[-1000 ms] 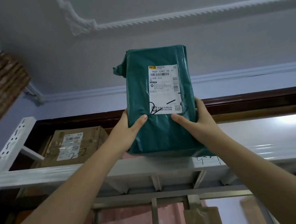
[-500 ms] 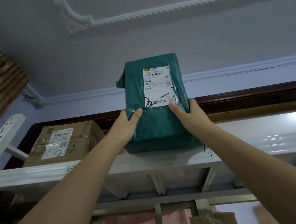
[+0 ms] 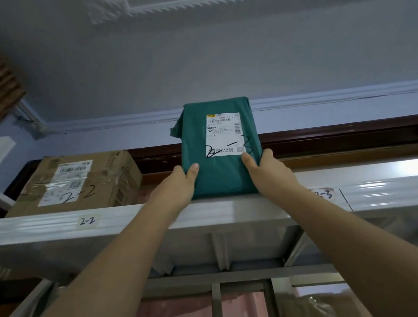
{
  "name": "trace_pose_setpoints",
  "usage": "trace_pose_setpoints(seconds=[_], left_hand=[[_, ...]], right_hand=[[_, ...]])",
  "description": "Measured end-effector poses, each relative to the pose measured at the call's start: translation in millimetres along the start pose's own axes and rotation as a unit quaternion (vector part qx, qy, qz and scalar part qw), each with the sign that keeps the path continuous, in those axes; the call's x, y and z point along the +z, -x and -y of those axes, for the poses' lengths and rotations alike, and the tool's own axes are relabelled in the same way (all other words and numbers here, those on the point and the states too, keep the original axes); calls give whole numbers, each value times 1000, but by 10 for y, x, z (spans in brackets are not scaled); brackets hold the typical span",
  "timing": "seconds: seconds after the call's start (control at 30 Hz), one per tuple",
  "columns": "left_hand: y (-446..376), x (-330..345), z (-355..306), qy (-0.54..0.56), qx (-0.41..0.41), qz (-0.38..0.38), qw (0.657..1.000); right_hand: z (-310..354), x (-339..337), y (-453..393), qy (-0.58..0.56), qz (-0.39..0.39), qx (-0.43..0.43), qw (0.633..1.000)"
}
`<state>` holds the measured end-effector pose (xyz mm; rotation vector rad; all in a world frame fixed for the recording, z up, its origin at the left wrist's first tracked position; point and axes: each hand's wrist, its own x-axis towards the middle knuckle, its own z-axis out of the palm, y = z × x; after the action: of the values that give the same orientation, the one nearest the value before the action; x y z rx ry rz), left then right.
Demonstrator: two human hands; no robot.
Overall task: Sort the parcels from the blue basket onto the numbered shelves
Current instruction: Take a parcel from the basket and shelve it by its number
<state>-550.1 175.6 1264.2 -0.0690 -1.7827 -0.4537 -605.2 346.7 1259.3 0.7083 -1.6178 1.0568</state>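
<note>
Both hands hold the green plastic-wrapped parcel (image 3: 222, 154) with a white shipping label, marked 2-3 by hand. The parcel sits on the top white metal shelf (image 3: 131, 221), just behind its front edge. The left hand (image 3: 179, 183) grips the parcel's lower corner at 9 o'clock, thumb on the front face. The right hand (image 3: 267, 169) grips the corner at 3 o'clock the same way. At 9 o'clock from the parcel, well apart, lies a brown cardboard box (image 3: 78, 183) marked 2-2. Paper tags 2-2 (image 3: 87, 221) and 2-3 (image 3: 323, 194) are stuck on the shelf edge.
</note>
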Motion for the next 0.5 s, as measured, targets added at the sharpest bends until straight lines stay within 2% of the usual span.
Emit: trace_pose_setpoints(seconds=[0.17,0.33,0.5], left_hand=[[-8,-2,-36,-91,-16,-2,996],[-116,34,-56,-96,-79,38,992],[-90,46,-110,-105,-115,74,985]], right_hand=[[5,66,-11,96,-14,-1,995],[-11,112,-1,142,-9,5,990],[58,5,167,197,57,23,978]])
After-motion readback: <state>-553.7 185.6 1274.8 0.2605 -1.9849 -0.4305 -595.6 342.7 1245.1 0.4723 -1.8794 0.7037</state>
